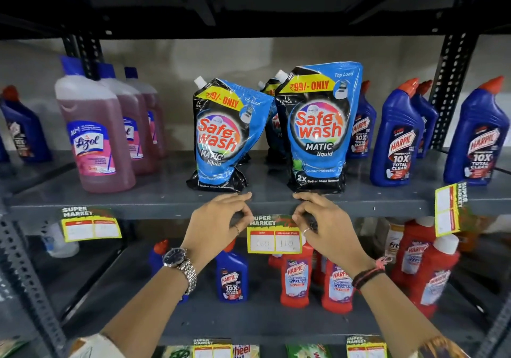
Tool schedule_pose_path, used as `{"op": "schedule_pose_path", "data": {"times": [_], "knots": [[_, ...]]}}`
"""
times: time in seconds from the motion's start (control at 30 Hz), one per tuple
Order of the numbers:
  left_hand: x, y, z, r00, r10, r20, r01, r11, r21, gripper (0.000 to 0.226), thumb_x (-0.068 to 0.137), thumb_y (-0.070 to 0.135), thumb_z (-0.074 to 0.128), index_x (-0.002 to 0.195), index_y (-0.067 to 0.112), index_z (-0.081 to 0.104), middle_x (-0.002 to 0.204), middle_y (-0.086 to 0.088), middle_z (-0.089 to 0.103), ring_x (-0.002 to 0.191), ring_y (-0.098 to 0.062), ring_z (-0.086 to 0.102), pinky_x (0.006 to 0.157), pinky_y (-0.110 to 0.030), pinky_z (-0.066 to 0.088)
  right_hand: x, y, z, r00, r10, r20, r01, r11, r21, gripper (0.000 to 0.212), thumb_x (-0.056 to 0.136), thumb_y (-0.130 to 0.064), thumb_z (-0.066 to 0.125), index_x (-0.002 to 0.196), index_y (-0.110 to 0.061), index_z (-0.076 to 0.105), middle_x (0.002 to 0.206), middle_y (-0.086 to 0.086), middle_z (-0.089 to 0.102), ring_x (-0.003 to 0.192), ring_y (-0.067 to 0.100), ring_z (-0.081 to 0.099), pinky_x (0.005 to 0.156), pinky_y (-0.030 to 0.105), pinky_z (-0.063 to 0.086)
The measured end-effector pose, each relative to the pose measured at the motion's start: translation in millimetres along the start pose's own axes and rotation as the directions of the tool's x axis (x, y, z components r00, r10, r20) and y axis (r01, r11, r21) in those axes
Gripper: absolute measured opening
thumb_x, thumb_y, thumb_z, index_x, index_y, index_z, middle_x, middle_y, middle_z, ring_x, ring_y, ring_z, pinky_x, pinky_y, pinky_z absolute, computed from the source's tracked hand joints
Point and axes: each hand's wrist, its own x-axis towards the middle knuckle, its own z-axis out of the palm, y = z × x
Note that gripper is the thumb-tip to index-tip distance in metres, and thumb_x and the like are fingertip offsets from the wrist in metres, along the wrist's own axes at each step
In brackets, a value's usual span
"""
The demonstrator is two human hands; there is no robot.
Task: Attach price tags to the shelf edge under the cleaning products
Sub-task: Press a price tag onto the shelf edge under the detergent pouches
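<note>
At the shelf edge [166, 208], head view:
Price tag [274, 236]: hangs below the edge, at 6 o'clock from the two detergent pouches [318, 130].
Left hand [218, 224]: fingers pinched on the tag's upper left corner.
Right hand [326, 224]: pinched on its upper right corner.

Both hands [218, 219] [322, 219] pinch price tag [273, 240] top corners at shelf edge [138, 208].

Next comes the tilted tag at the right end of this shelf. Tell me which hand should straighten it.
Right. The right hand pinches the middle price tag on the side nearer the tilted tag; the left hand would probably have to cross over.
</note>
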Motion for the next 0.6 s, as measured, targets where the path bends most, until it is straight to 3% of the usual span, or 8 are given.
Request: {"op": "schedule_pose_path", "data": {"times": [0.13, 0.3, 0.47, 0.6], "knots": [[0.0, -0.6, -1.6, 1.0, 0.017, -0.007, -0.017, 1.0, 0.012, 0.006, 0.083, 0.042, 0.064, 0.083, 0.036, 0.065, 0.124, 0.031, 0.056, 0.116, 0.009, 0.047, 0.071, -0.006, 0.037, 1.4, -2.6, -0.7, 1.0, -0.007, -0.026, 0.008, 1.0, 0.014, 0.007, 0.085, -0.017, 0.063, 0.08, -0.022, 0.062, 0.112, -0.011, 0.065, 0.089, 0.001, 0.057, 0.072, 0.02, 0.044], [5.4, 4.1, -4.4, 0.997, -0.016, -0.07, 0.014, 1.0, -0.023, 0.006, 0.084, 0.042, 0.062, 0.084, 0.036, 0.061, 0.111, 0.03, 0.064, 0.098, 0.007, 0.056, 0.065, -0.013, 0.044, 4.9, -5.5, 0.8, 0.997, 0.014, -0.079, -0.012, 1.0, 0.015, 0.003, 0.085, -0.017, 0.062, 0.083, -0.019, 0.06, 0.102, -0.007, 0.07, 0.086, 0.006, 0.06, 0.07, 0.022, 0.049], [8.4, 7.3, -3.6, 0.994, -0.028, -0.107, 0.028, 1.0, -0.001, 0.005, 0.083, 0.04, 0.062, 0.082, 0.035, 0.06, 0.102, 0.029, 0.068, 0.086, 0.004, 0.06, 0.058, -0.017, 0.046, 7.5, -5.0, 8.3, 0.994, 0.038, -0.102, -0.039, 0.999, -0.01, 0.002, 0.088, -0.02, 0.057, 0.087, -0.019, 0.058, 0.095, -0.005, 0.067, 0.084, 0.01, 0.059, 0.063, 0.016, 0.042], [9.8, 9.4, -0.4, 0.988, -0.047, -0.148, 0.047, 0.999, 0.0, 0.008, 0.08, 0.037, 0.066, 0.079, 0.034, 0.059, 0.097, 0.027, 0.07, 0.082, 0.004, 0.061, 0.054, -0.015, 0.044, 6.7, -8.6, 17.1, 0.984, 0.069, -0.166, -0.072, 0.997, -0.016, 0.006, 0.085, -0.017, 0.058, 0.088, -0.019, 0.053, 0.088, -0.004, 0.061, 0.081, 0.013, 0.053, 0.063, 0.028, 0.049]]}}
